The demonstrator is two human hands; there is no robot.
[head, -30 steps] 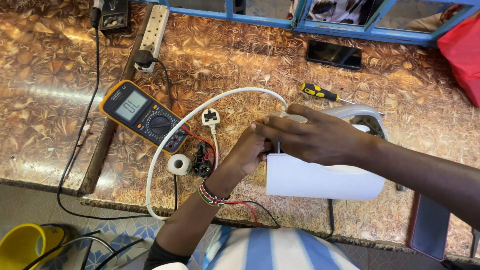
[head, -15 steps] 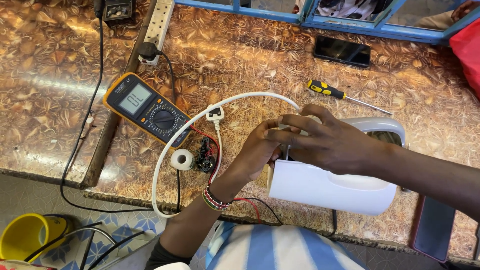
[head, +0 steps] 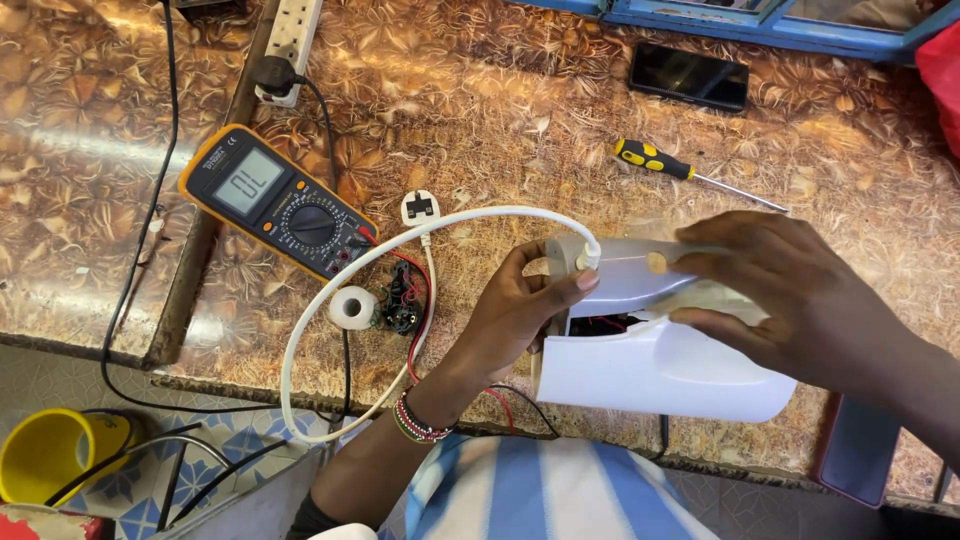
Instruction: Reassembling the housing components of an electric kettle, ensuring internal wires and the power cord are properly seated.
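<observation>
Gripping a white appliance [head: 660, 370] at the counter's near edge, our left hand [head: 520, 310] clasps its corded end and our right hand [head: 800, 300] clamps its top. Its white cord [head: 300, 340] loops past one yellow multimeter [head: 275, 200], one tape roll [head: 352, 306], one screwdriver [head: 690, 172] and one phone [head: 690, 76] on the brown patterned countertop [head: 500, 110].

We see a white plastic appliance [head: 660, 370] lying on its side at the near edge of the worktop, its casing parted over dark wiring, its white cord [head: 330, 310] looping leftward to a plug [head: 421, 208]
</observation>
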